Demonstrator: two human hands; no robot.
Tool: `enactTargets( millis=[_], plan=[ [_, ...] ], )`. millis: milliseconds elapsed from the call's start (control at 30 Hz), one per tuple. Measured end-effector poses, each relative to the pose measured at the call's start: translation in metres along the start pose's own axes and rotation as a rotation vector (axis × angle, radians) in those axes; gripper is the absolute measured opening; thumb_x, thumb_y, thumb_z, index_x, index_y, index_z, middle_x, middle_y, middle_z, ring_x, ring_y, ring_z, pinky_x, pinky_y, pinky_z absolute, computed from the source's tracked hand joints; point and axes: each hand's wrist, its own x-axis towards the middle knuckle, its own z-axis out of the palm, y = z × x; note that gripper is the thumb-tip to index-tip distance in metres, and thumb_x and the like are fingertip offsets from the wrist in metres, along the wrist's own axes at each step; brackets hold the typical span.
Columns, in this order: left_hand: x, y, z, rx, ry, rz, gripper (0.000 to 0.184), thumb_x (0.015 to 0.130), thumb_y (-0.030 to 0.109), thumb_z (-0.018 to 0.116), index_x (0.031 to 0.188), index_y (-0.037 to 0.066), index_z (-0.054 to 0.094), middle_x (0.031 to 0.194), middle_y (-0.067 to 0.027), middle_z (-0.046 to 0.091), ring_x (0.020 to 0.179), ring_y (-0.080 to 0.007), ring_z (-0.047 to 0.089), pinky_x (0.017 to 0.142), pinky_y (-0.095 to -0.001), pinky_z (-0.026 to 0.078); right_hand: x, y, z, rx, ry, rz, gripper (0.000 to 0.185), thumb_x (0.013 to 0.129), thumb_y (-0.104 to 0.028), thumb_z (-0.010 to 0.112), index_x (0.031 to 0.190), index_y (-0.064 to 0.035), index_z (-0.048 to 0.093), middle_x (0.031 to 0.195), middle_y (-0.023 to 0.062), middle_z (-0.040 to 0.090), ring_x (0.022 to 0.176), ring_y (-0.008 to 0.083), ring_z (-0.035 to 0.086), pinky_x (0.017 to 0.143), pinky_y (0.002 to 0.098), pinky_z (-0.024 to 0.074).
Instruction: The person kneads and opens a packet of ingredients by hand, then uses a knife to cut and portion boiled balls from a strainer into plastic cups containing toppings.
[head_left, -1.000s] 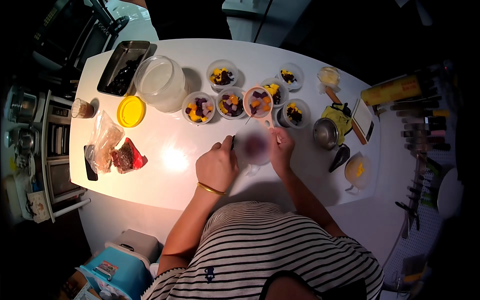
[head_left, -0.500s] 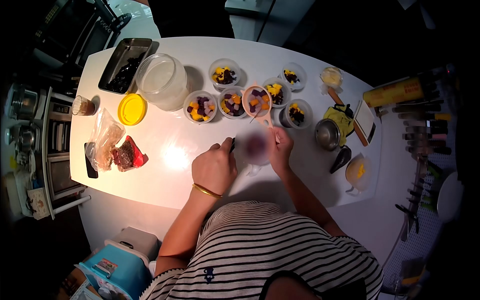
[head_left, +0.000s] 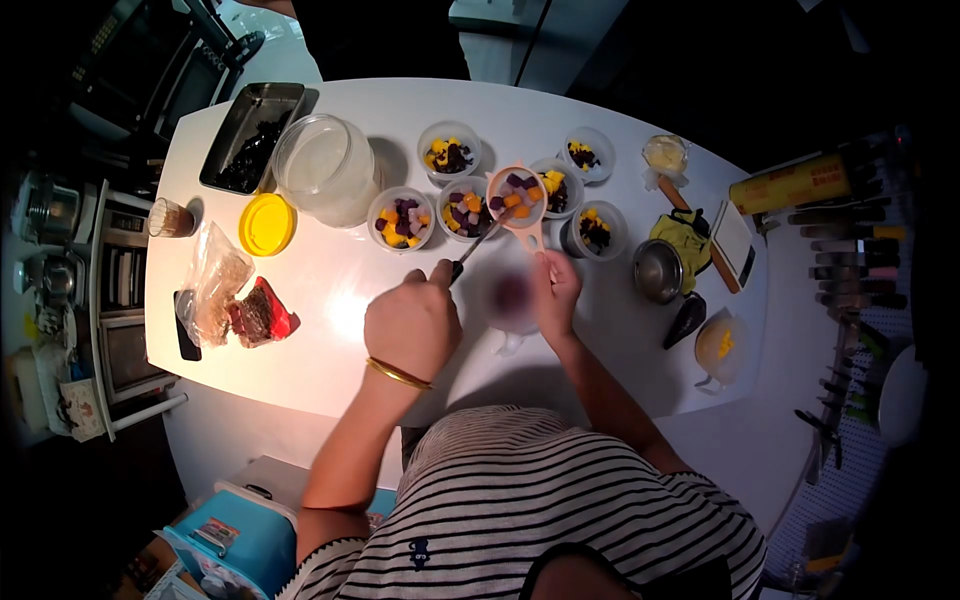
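Note:
My left hand is closed round the dark handle of a thin metal utensil, whose far end reaches the strainer. My right hand grips the handle of a pink strainer, which holds purple and orange cubes. Below the strainer, a blurred container with dark purple contents stands beside my right hand. Behind the strainer are several clear cups; one cup at the left holds purple, orange and yellow pieces, and another cup at the right holds yellow and dark pieces.
A large clear jar, a yellow lid, a metal tray and plastic bags are at the left. At the right are a metal bowl, a scale and a measuring cup. A person stands across the table.
My left hand has shifted left, and the utensil now angles up to the strainer with its metal part showing. My right hand and the strainer have barely moved.

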Motion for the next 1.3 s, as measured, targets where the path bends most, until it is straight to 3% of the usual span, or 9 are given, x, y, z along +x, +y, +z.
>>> enactTargets(
  millis=[167,267,367,467,533,667,733,1100,1300],
  plan=[
    [0.032,-0.014,-0.035,0.22,-0.011,0.174,0.019,0.075,0.009,0.054,0.091,0.008,0.064,0.075,-0.0143,0.063,0.062,-0.0282,0.065,0.053,-0.0379,0.051,0.015,0.004,0.007,0.038,-0.025,-0.021,0.014,0.092,-0.008,0.053,0.094,0.0044,0.059,0.074,-0.0005,0.057,0.067,0.0035,0.049,0.059,0.0197,0.0414],
    [0.057,-0.016,-0.05,0.291,-0.059,0.202,0.012,0.073,0.009,0.056,0.079,0.009,0.066,0.073,-0.013,0.065,0.069,-0.0282,0.066,0.059,-0.0372,0.052,0.024,0.002,0.013,0.1,-0.065,-0.006,0.015,0.093,-0.01,0.053,0.092,0.0037,0.057,0.069,-0.0034,0.052,0.062,0.0017,0.044,0.053,0.0182,0.0357],
    [0.079,-0.015,-0.066,0.343,-0.142,0.233,0.011,0.072,0.01,0.057,0.077,0.009,0.067,0.072,-0.0135,0.065,0.071,-0.0272,0.066,0.061,-0.0364,0.053,0.034,-0.002,0.018,0.094,-0.079,-0.019,0.016,0.093,-0.012,0.053,0.09,0.0031,0.056,0.065,-0.0046,0.048,0.057,0.0011,0.04,0.048,0.0187,0.031],
    [0.096,-0.02,-0.072,0.357,-0.17,0.229,0.018,0.072,0.012,0.058,0.086,0.014,0.069,0.073,-0.0123,0.065,0.073,-0.0278,0.065,0.065,-0.0368,0.053,0.041,-0.006,0.02,0.133,-0.114,-0.006,0.016,0.093,-0.013,0.053,0.09,0.0029,0.056,0.063,-0.0043,0.047,0.056,0.0017,0.04,0.048,0.0191,0.0313],
    [0.105,-0.025,-0.075,0.32,-0.204,0.222,0.03,0.07,0.01,0.062,0.098,0.017,0.07,0.075,-0.0106,0.067,0.074,-0.0271,0.065,0.07,-0.0359,0.052,0.045,-0.007,0.018,0.091,-0.166,0.045,0.015,0.093,-0.011,0.053,0.094,0.0029,0.057,0.073,-0.0034,0.053,0.064,0.0014,0.045,0.056,0.0173,0.0368],
    [0.11,-0.037,-0.083,0.219,-0.255,0.239,0.031,0.069,0.008,0.065,0.098,0.015,0.07,0.078,-0.0101,0.068,0.074,-0.0258,0.065,0.07,-0.0351,0.052,0.054,0.002,0.018,0.056,-0.205,-0.029,0.015,0.093,-0.012,0.052,0.094,0.003,0.057,0.067,-0.0027,0.051,0.059,0.0024,0.044,0.053,0.0183,0.0358],
    [0.109,-0.043,-0.083,0.211,-0.243,0.253,0.031,0.069,0.008,0.066,0.098,0.014,0.07,0.077,-0.0102,0.068,0.073,-0.026,0.065,0.069,-0.035,0.052,0.059,0.003,0.02,0.09,-0.187,-0.093,0.018,0.094,-0.015,0.052,0.086,0.0016,0.055,0.061,-0.0048,0.045,0.054,0.0013,0.038,0.047,0.0194,0.0297],
    [0.096,-0.063,-0.08,0.06,-0.094,0.31,0.03,0.071,0.006,0.065,0.101,0.009,0.068,0.079,-0.0136,0.067,0.066,-0.0288,0.064,0.063,-0.035,0.051,0.057,-0.007,0.017,0.139,-0.199,-0.004,0.017,0.094,-0.014,0.052,0.085,0.001,0.055,0.061,-0.0049,0.045,0.054,0.0013,0.04,0.048,0.0189,0.0317],
    [0.054,-0.05,-0.049,-0.184,-0.017,0.265,0.031,0.074,0.008,0.066,0.105,0.004,0.065,0.078,-0.0182,0.066,0.063,-0.03,0.064,0.06,-0.0337,0.05,0.046,-0.017,-0.001,0.131,-0.148,0.08,0.016,0.094,-0.012,0.052,0.087,0.0015,0.056,0.061,-0.0036,0.047,0.054,0.0025,0.042,0.05,0.0189,0.0345]
  ],
)
